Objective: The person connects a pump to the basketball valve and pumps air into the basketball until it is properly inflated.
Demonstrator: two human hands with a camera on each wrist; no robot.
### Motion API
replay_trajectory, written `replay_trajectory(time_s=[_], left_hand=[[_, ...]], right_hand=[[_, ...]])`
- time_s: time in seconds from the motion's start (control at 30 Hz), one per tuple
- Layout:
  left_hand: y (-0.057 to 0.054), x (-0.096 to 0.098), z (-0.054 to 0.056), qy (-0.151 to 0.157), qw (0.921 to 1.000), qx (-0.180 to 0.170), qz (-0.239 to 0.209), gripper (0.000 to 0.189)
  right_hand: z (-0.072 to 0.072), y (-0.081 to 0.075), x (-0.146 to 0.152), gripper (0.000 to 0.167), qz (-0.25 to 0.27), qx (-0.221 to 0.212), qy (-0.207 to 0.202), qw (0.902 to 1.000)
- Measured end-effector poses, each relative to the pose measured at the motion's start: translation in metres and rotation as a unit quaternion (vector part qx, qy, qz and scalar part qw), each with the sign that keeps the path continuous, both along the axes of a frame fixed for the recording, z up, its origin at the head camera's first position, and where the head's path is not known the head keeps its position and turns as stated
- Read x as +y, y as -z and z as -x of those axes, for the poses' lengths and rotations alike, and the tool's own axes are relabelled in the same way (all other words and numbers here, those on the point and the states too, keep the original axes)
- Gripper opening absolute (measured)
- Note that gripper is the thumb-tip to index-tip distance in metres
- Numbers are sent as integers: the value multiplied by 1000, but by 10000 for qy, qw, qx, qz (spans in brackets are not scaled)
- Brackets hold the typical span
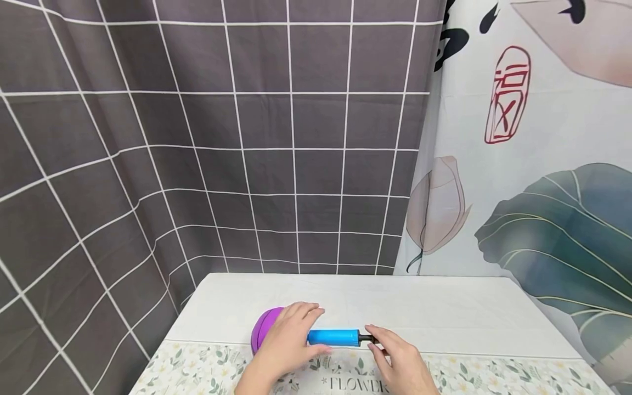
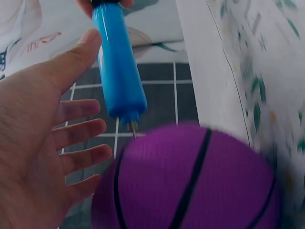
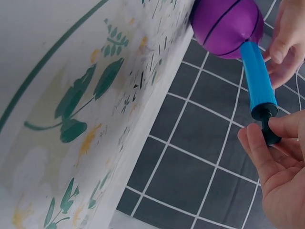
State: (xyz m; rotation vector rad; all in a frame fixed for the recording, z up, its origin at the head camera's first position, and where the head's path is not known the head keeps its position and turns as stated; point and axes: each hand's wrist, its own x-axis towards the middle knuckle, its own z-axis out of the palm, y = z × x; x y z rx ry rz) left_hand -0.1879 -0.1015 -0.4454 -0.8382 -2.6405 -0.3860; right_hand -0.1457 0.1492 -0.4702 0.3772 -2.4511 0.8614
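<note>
A purple ball with black seam lines (image 1: pixel 264 326) sits on the table, partly covered by my left hand (image 1: pixel 291 340) in the head view. A blue hand pump (image 1: pixel 336 337) lies level to its right. In the left wrist view the pump's thin metal needle (image 2: pixel 134 128) meets the ball's side. That view shows my left fingers (image 2: pixel 83 131) spread beside the pump, the thumb close to its barrel; whether it touches is unclear. My right hand (image 1: pixel 402 359) pinches the pump's black handle (image 3: pixel 270 136) between thumb and fingers, with the handle close to the barrel's end.
The white table (image 1: pixel 444 307) has a floral cloth (image 1: pixel 197 365) along its near side. Behind it hangs a dark grid-patterned curtain (image 1: pixel 316 170), and at the right a white curtain with leaf prints (image 1: pixel 459 126).
</note>
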Motion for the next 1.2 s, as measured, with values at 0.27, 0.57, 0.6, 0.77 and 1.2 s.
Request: replay_trajectory(time_s=[0.27, 0.57, 0.6, 0.77, 1.2], left_hand=[[-2, -27, 4, -226, 9993, -80, 280, 76], [2, -44, 7, -328, 9990, -241, 170, 79], [2, -46, 8, -319, 9990, -263, 176, 78], [7, -51, 11, -228, 9991, -320, 141, 78], [19, -51, 16, -298, 9977, -594, -94, 79]], right_hand=[[0, 0, 3, 37, -77, 37, 13, 10000], [1, 1, 5, 36, -52, -38, 35, 10000], [1, 1, 5, 35, -60, -43, 37, 10000], [3, 1, 7, 35, -142, -52, 39, 9999], [9, 1, 11, 36, -110, -477, -160, 9987]])
